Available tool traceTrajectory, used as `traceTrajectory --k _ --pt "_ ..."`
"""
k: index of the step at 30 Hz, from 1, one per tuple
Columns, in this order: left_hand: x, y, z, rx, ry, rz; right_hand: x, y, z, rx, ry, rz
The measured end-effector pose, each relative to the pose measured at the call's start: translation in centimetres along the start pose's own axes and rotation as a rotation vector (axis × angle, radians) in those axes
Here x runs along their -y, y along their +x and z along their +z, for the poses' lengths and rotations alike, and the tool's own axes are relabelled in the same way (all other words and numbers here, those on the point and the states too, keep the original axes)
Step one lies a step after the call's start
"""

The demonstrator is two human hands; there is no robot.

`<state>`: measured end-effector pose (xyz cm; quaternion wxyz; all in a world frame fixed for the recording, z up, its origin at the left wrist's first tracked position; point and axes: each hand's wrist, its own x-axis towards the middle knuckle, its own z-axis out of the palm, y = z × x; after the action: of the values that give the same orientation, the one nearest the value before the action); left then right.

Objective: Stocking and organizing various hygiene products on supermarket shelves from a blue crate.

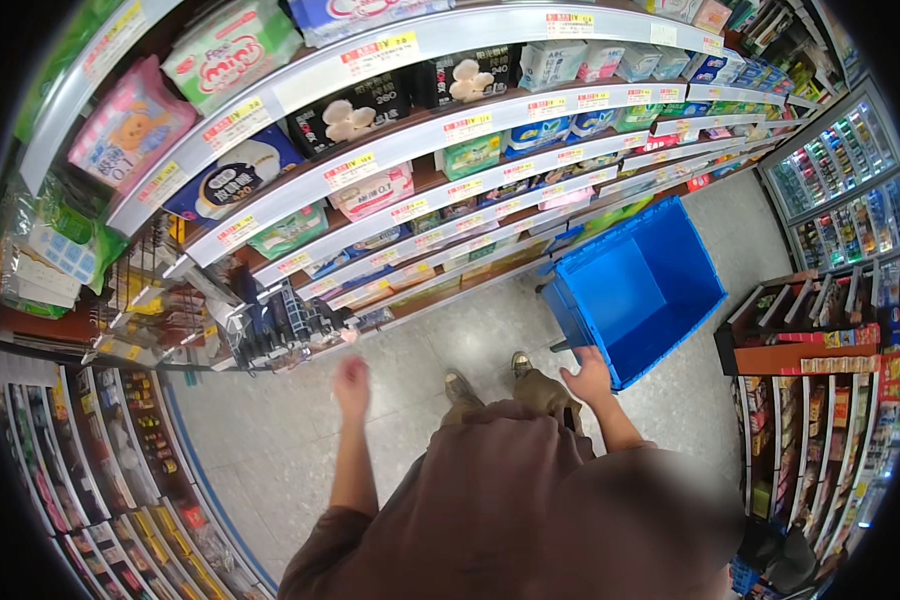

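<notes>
My left hand (351,386) is raised in front of the lower shelves on the left, blurred by motion, and its fingers cannot be made out clearly. No object shows plainly in it. A large blue plastic crate (607,274) stands to my right, its open top showing a bare inner floor and walls. At the crate's near rim is my right hand (591,376), thumb spread away from the fingers. The fingertips overlap the rim; whether they press on it is unclear. Packs of sanitary pads (360,116) fill the shelving before me.
Price-tagged shelf edges (390,52) curve across the front. Hanging goods (292,322) project at the lower left. Glass-door drink coolers (840,180) stand at the far right, beyond a snack rack (802,322). More stocked shelves (135,427) line the left, across the tiled floor (247,465).
</notes>
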<state>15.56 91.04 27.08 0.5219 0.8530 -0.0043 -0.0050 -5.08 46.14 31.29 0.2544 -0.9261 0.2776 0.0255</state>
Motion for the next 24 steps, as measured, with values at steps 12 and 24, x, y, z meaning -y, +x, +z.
traceTrajectory --k 12,24 --pt "-12.3 -11.6 13.4 0.829 0.417 0.026 -18.1 1.6 0.1 0.419 -0.226 0.143" --pt "-23.0 -14.9 22.9 0.688 0.426 0.06 -19.4 3.2 3.1 0.265 -0.301 -0.056"
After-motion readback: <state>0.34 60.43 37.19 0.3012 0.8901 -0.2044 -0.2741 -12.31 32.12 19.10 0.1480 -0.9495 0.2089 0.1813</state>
